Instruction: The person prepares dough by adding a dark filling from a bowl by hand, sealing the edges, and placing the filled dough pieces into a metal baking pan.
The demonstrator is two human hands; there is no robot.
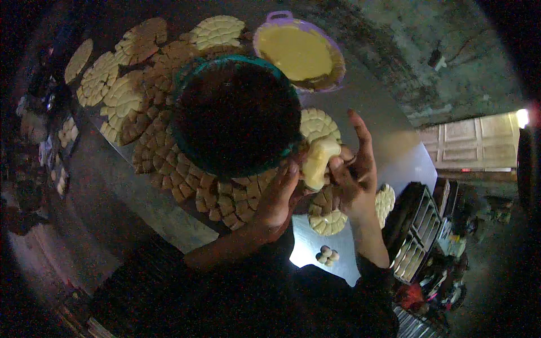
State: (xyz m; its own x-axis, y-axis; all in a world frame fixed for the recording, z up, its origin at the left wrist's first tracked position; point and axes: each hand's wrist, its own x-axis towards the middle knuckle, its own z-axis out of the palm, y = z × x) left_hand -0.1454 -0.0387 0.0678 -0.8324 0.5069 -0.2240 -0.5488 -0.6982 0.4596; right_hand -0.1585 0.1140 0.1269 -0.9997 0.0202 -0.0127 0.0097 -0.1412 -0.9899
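A pale yellow piece of dough [319, 163] is held up between my two hands, just right of the big basin. My left hand [280, 197] cups its near left side, thumb up, with the other fingers mostly hidden behind it. From the right, my right hand [358, 183] pinches the dough with the thumb, one finger stretched upward. The teal-rimmed basin [183, 84] has a dark inside whose contents I cannot make out. Behind the dough lies a pale round of cut dough pieces [318, 122]. Another round, partly brown and partly pale [328, 221], sits below my hands.
A purple handled basin [280, 21] with a yellow mass stands at the far side of the metal table [394, 121]. Brown cut pieces [163, 160] and pale rounds [98, 79] cover the left. Several small balls [327, 256] lie near me. Dark trays [420, 225] stand right.
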